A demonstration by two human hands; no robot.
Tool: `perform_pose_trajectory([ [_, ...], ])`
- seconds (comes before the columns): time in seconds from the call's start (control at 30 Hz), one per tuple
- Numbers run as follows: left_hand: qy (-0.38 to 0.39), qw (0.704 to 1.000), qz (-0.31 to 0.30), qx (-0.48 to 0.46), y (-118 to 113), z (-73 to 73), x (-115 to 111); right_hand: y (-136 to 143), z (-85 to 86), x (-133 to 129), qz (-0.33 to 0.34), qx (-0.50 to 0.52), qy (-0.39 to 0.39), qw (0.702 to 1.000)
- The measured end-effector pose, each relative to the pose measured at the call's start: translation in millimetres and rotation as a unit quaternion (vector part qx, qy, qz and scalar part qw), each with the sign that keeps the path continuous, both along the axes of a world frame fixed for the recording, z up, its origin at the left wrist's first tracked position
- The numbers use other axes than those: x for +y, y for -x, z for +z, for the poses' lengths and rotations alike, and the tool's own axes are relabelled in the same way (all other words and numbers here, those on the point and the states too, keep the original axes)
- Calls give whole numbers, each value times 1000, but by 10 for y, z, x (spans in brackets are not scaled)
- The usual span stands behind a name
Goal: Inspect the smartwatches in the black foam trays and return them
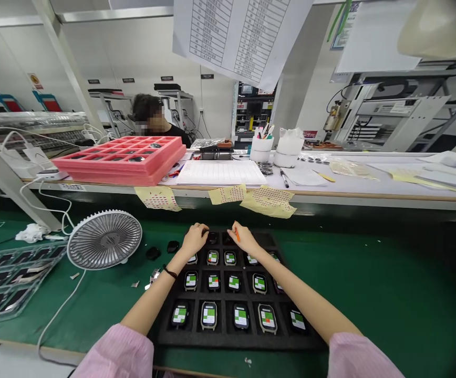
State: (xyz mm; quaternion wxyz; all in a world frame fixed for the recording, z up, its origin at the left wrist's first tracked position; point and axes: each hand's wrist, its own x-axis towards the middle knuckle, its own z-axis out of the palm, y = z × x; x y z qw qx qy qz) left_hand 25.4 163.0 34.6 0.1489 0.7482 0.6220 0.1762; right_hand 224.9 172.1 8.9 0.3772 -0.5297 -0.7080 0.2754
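Observation:
A black foam tray (239, 340) lies on the green mat, its compartments holding square smartwatch bodies (209, 315) with lit green and white screens. At the tray's far left, my left hand (195, 239) has its fingers bent together beside a dark watch body (212, 238) in the back row; what they pinch is hidden. My right hand (244, 239) is closed on a slim orange tool (237, 235), held over another back-row compartment. The tool's lower end and the thing under it are hard to make out.
A grey fan (105, 240) stands left of the tray, near two small black pieces (153, 253). Further left lies a clear tray (3, 304) of dark parts. The raised shelf carries a pink foam tray (121, 157) and papers (220, 172). Another person (153, 115) sits beyond.

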Motion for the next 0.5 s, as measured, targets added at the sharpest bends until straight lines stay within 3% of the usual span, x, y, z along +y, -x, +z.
perform_pose_trajectory([
  [0.1,6,997,40,71,181,102,-139,-4,108,-111,15,-39,-5,999],
  [0.2,43,988,62,135,285,105,-286,130,147,-249,65,-78,17,995],
  [0.5,75,978,51,186,117,-37,-574,507,93,-406,85,-217,86,969],
])
